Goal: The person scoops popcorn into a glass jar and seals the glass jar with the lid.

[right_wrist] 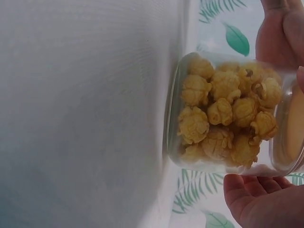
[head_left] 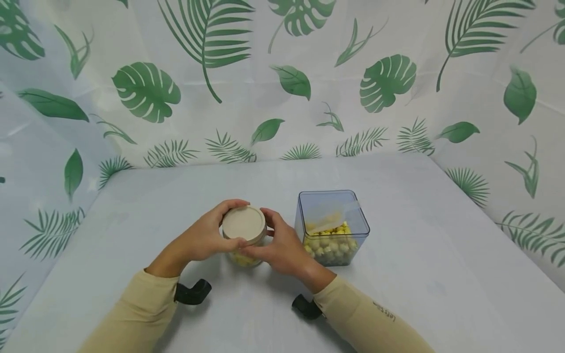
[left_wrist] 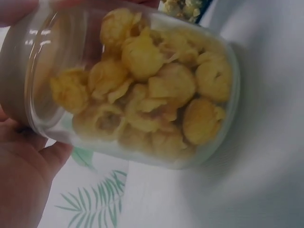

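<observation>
1. Head view: both hands are working on a small clear jar (head_left: 244,245) that is standing on the table (head_left: 419,274), just left of a square clear container (head_left: 332,228) of yellow popcorn. The left hand (head_left: 200,238) is wrapping round the jar's left side, fingers curled on it. The right hand (head_left: 282,245) is pinching the rim of the beige lid (head_left: 243,223), which is sitting on top.
2. Left wrist view: the jar (left_wrist: 137,90) is showing about half full of popcorn (left_wrist: 147,95); the palm and thumb are pressing on the lid end.
3. Right wrist view: the jar (right_wrist: 232,114) is resting base-down on the cloth, with fingers (right_wrist: 259,199) clamped near the lid.
4. Risk, my read: the lid may be sitting skewed, so a twist could cross-thread it; a loose left-hand grip would let the jar spin or tip toward the container.
</observation>
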Tool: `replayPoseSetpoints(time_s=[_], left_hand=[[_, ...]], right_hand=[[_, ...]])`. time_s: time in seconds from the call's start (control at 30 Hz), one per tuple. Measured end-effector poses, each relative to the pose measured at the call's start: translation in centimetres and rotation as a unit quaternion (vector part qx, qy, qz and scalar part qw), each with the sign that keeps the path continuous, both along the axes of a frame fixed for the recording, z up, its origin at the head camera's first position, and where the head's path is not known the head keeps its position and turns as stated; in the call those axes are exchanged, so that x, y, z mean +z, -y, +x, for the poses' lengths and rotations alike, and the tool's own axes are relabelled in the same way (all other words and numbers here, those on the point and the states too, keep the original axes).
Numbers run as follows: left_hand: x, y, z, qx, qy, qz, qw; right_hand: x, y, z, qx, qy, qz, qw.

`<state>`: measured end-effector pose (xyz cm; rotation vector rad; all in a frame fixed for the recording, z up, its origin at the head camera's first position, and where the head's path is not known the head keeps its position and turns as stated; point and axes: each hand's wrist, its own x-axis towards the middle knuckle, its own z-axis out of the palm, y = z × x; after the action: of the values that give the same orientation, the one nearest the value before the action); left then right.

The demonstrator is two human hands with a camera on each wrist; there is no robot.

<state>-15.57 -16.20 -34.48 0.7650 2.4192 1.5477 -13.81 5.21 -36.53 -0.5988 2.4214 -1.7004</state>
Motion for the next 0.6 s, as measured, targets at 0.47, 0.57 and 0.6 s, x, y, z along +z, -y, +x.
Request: replayPoseSetpoints(time_s=[0.47,0.57,0.6], left_hand=[[0.55,0.57,-0.31,-0.041,0.018,0.008,0.9990],[0.56,0.40,-0.02,-0.029,0.013,0.006,0.9995],[0.59,0.34,0.10,-0.019,0.007,-0.001,0.9998]], right_hand=[[-0.03,0.03,-0.01,0.007,0.003,-0.001,1.000],[0.11,-0.07,0.10,-0.001,0.003,0.018,1.000],[0.21,-0.12,0.17,-0.004,0.000,0.026,1.000]])
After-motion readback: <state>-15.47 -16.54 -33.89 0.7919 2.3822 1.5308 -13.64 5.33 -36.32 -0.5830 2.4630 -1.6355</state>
